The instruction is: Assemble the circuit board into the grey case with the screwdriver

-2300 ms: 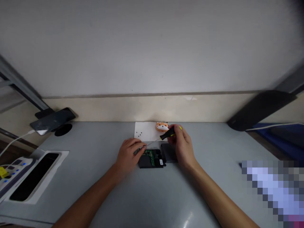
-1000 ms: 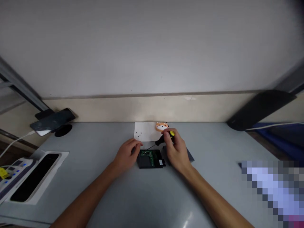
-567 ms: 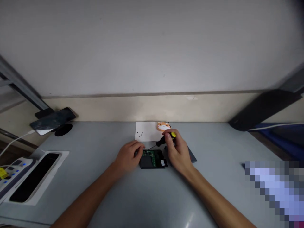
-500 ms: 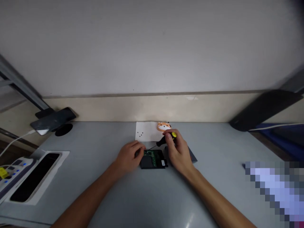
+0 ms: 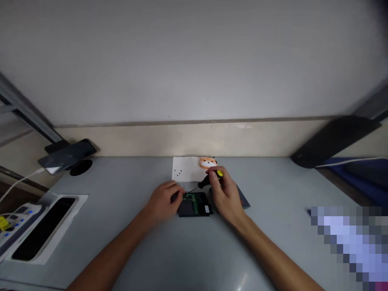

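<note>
A flat black device with a bare green circuit board (image 5: 194, 204) lies on the grey desk in front of me. My left hand (image 5: 166, 201) is at its upper left corner, thumb and fingertips pinched together; what they pinch is too small to make out. My right hand (image 5: 224, 192) is closed around a black and yellow screwdriver (image 5: 205, 180). The thin shaft slants down and left, its tip at the board's upper left edge beside my left fingertips. Behind the device, several tiny dark screws (image 5: 178, 173) rest on a white sheet of paper (image 5: 190, 171).
An orange and white animal-face item (image 5: 208, 162) sits on the paper. A dark flat panel (image 5: 243, 197) lies partly behind my right hand. Leftward are a phone on a stand (image 5: 68, 155), a black-screened phone (image 5: 44, 228) and a power strip (image 5: 18, 222). A dark cylinder (image 5: 333, 139) leans at right.
The view has shifted slightly. Both hands, the screwdriver and the device keep nearly the same places relative to each other.
</note>
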